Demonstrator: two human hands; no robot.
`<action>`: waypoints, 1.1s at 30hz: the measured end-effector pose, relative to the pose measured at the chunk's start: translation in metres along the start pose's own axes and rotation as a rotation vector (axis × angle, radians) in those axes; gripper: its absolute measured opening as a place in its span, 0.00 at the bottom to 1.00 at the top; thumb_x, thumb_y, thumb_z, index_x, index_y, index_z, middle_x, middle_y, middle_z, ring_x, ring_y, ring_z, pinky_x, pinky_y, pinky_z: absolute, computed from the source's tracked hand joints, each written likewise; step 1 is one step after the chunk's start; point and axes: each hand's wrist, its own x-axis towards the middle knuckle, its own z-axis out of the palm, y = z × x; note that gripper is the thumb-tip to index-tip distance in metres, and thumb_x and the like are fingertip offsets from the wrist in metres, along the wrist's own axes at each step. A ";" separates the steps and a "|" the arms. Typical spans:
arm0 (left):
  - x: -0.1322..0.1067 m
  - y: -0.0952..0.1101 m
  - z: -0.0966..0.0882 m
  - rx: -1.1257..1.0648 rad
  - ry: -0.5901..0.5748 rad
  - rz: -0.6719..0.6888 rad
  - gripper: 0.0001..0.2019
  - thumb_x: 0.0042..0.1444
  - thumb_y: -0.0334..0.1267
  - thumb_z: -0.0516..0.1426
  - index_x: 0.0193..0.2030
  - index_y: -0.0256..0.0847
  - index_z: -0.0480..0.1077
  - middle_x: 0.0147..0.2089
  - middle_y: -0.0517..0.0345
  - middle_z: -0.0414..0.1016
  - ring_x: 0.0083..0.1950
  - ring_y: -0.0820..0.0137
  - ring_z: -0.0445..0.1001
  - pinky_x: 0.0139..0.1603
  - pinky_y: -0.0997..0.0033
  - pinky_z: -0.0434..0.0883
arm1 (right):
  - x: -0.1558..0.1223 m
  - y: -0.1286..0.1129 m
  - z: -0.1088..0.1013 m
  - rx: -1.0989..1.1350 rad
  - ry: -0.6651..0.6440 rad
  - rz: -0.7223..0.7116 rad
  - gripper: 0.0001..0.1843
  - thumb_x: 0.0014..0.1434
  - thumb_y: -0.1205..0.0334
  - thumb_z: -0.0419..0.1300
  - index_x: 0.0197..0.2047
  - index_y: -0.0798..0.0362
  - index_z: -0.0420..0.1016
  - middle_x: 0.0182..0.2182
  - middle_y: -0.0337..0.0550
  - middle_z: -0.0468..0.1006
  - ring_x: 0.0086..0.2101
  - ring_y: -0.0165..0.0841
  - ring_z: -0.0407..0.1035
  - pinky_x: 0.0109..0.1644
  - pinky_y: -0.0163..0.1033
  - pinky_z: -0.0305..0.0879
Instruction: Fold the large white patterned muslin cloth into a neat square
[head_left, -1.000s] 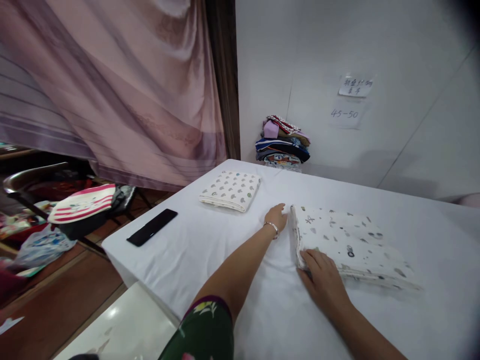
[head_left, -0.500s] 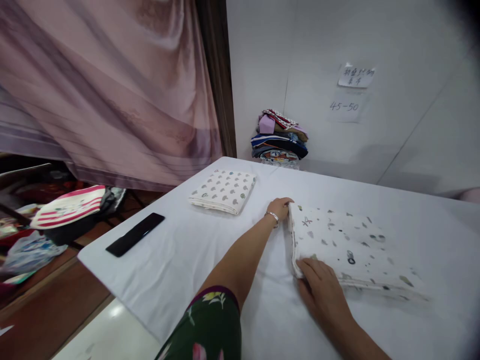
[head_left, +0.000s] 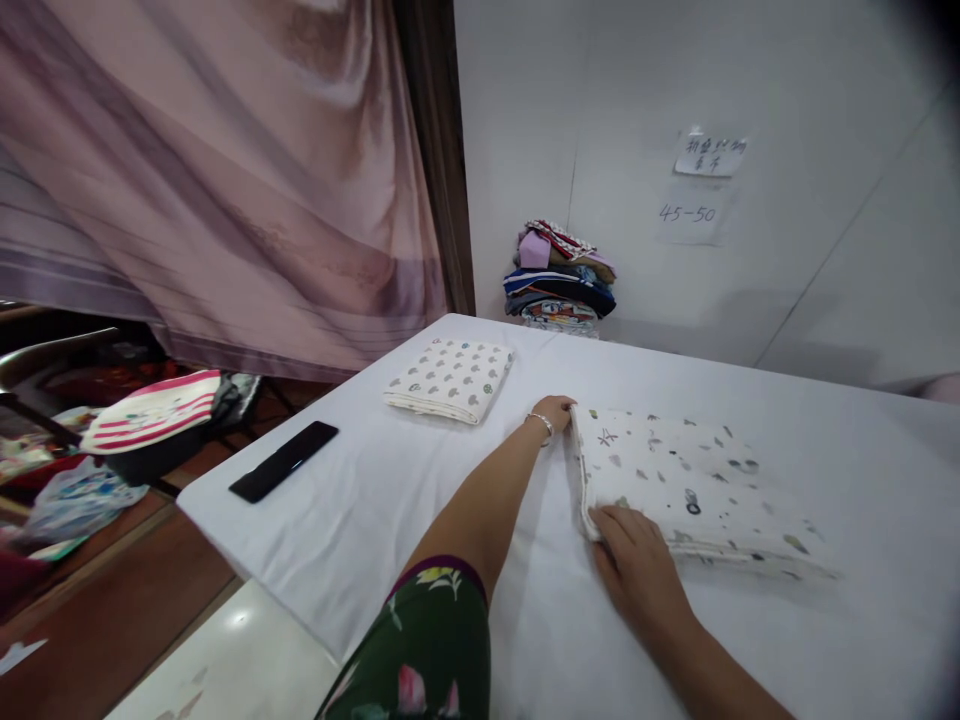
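A folded white cloth (head_left: 675, 480) printed with small grey, green and brown shapes lies on the white-covered table (head_left: 420, 500). My left hand (head_left: 555, 412), with a silver bracelet at its wrist, is closed on the cloth's far left corner. At the near left corner my right hand (head_left: 637, 555) grips the folded edge, thumb below and fingers on top. The undersides of both grips are partly hidden. Farther left rests a second folded cloth (head_left: 456, 378), white with grey mushroom-like prints, apart from both hands.
A black flat phone-like slab (head_left: 285, 462) lies near the table's left edge. Beyond the far edge stands a stack of folded fabrics (head_left: 559, 275) against the wall. A pink curtain (head_left: 300, 200) hangs at left, above a striped cloth item (head_left: 150, 415) and plastic bags.
The held cloth has slid slightly left across the table, both hands moving with it. My view has shifted a little; the mushroom-print cloth and black slab stay in place on the table.
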 end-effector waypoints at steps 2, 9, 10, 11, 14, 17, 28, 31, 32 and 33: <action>-0.010 0.006 -0.006 0.010 0.019 0.027 0.20 0.49 0.26 0.52 0.49 0.42 0.72 0.46 0.59 0.76 0.44 0.72 0.74 0.48 0.75 0.69 | 0.000 -0.001 0.001 -0.004 0.009 0.007 0.16 0.56 0.69 0.51 0.49 0.54 0.66 0.43 0.48 0.71 0.43 0.39 0.63 0.47 0.45 0.58; -0.084 0.028 0.003 0.133 0.105 0.311 0.18 0.56 0.36 0.51 0.54 0.42 0.67 0.60 0.56 0.65 0.62 0.68 0.59 0.65 0.64 0.55 | 0.000 0.000 0.005 -0.022 0.026 0.009 0.17 0.56 0.68 0.51 0.49 0.54 0.66 0.44 0.49 0.70 0.44 0.40 0.62 0.47 0.45 0.57; -0.093 0.027 0.009 0.181 0.090 0.369 0.18 0.57 0.38 0.51 0.55 0.43 0.66 0.61 0.57 0.63 0.63 0.68 0.57 0.65 0.62 0.54 | 0.000 -0.001 0.005 -0.022 0.027 0.009 0.17 0.56 0.68 0.51 0.49 0.54 0.66 0.44 0.49 0.70 0.44 0.40 0.62 0.47 0.45 0.57; -0.100 0.026 0.014 0.231 0.070 0.400 0.18 0.58 0.38 0.49 0.56 0.44 0.65 0.62 0.57 0.62 0.64 0.67 0.56 0.65 0.60 0.54 | 0.000 -0.001 0.006 -0.022 0.027 0.009 0.17 0.56 0.69 0.51 0.49 0.54 0.66 0.44 0.49 0.70 0.44 0.40 0.62 0.47 0.45 0.57; -0.110 0.017 0.025 0.315 0.004 0.340 0.18 0.61 0.38 0.45 0.57 0.46 0.63 0.64 0.60 0.58 0.66 0.67 0.51 0.64 0.55 0.55 | 0.002 -0.003 0.005 -0.022 0.027 0.015 0.17 0.55 0.70 0.51 0.49 0.55 0.67 0.44 0.49 0.70 0.44 0.39 0.61 0.48 0.45 0.56; -0.108 0.012 0.026 0.304 -0.023 0.301 0.19 0.62 0.39 0.42 0.58 0.47 0.61 0.65 0.62 0.56 0.67 0.68 0.49 0.65 0.55 0.53 | 0.003 -0.005 0.003 -0.019 0.026 0.023 0.17 0.54 0.71 0.52 0.48 0.54 0.67 0.43 0.48 0.70 0.44 0.39 0.61 0.48 0.44 0.56; -0.131 0.032 0.039 0.124 0.048 0.221 0.19 0.59 0.36 0.46 0.54 0.39 0.67 0.64 0.54 0.59 0.67 0.64 0.48 0.66 0.58 0.51 | 0.006 -0.011 -0.002 0.003 0.021 0.041 0.10 0.54 0.69 0.53 0.41 0.55 0.70 0.40 0.47 0.70 0.42 0.36 0.61 0.47 0.42 0.57; -0.135 0.023 0.044 0.064 0.070 0.226 0.18 0.59 0.35 0.46 0.52 0.38 0.68 0.62 0.54 0.60 0.67 0.65 0.49 0.67 0.58 0.52 | 0.004 -0.012 -0.014 0.021 -0.051 -0.009 0.15 0.54 0.70 0.53 0.46 0.55 0.67 0.43 0.47 0.70 0.45 0.35 0.62 0.51 0.43 0.57; -0.134 0.021 0.044 0.063 0.076 0.241 0.18 0.59 0.35 0.46 0.52 0.38 0.68 0.63 0.54 0.60 0.67 0.65 0.49 0.67 0.57 0.52 | 0.002 -0.010 -0.020 0.030 -0.081 -0.025 0.16 0.54 0.70 0.53 0.48 0.54 0.67 0.44 0.47 0.71 0.46 0.35 0.62 0.53 0.44 0.55; -0.134 0.020 0.044 0.068 0.077 0.250 0.18 0.58 0.36 0.46 0.52 0.38 0.68 0.63 0.54 0.60 0.67 0.64 0.49 0.67 0.57 0.52 | -0.001 -0.006 -0.028 0.037 -0.099 -0.033 0.17 0.55 0.69 0.52 0.49 0.54 0.66 0.45 0.47 0.71 0.47 0.35 0.62 0.56 0.46 0.52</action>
